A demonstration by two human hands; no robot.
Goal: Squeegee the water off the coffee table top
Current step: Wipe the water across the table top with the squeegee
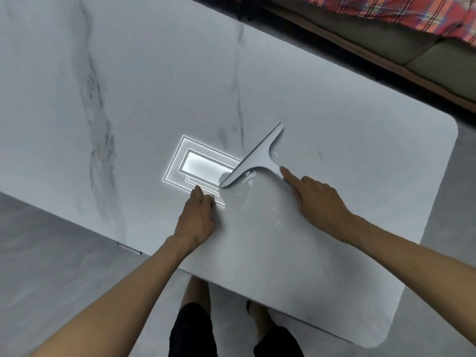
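A pale grey T-shaped squeegee (257, 157) rests on the white marble coffee table top (144, 86), its blade running diagonally from lower left to upper right. My right hand (316, 202) grips its short handle, with the index finger stretched along it. A puddle of water (253, 202) with glinting streaks lies just below the blade, toward the near edge. My left hand (198, 215) lies flat on the table left of the puddle, fingers together, holding nothing.
A bright rectangular reflection of a ceiling light (198, 163) shines on the top beside the blade. The table's rounded corner (448, 127) is at the right. A sofa with a plaid cloth (401, 11) stands beyond the far edge. My legs (195, 328) stand at the near edge.
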